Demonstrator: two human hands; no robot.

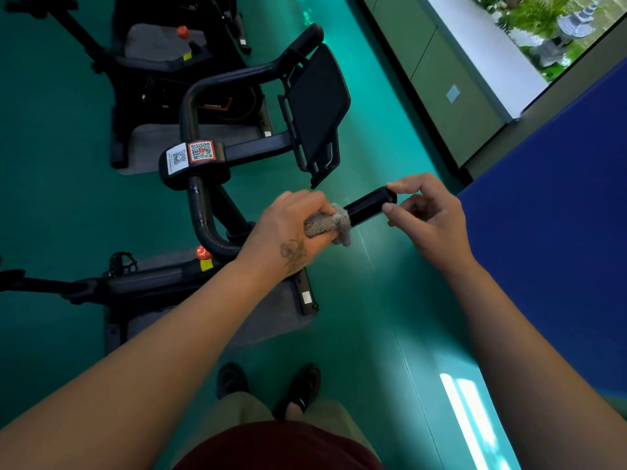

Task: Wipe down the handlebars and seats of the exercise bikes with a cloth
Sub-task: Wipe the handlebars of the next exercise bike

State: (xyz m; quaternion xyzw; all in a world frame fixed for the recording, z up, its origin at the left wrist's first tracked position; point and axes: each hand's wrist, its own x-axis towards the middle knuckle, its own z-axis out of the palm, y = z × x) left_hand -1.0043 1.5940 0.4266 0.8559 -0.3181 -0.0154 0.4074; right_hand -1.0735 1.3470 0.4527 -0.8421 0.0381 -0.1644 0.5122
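Note:
A black exercise-bike handlebar (pixel 368 205) sticks out toward me, its near grip end between my hands. My left hand (pixel 288 228) grips a grey fuzzy cloth (pixel 330 223) wrapped round the bar. My right hand (pixel 431 215) pinches the bar's tip with thumb and forefinger. The bar curves back to a clamp with QR stickers (pixel 191 154) and a black tablet holder (pixel 317 110). No seat is plainly in view.
A second black bike (pixel 163 59) stands farther off on a grey mat. Green floor (pixel 380 300) runs between the bikes and a blue panel (pixel 556 232) at right. A window ledge (pixel 475 49) lies beyond. My black shoes (pixel 268 388) are below.

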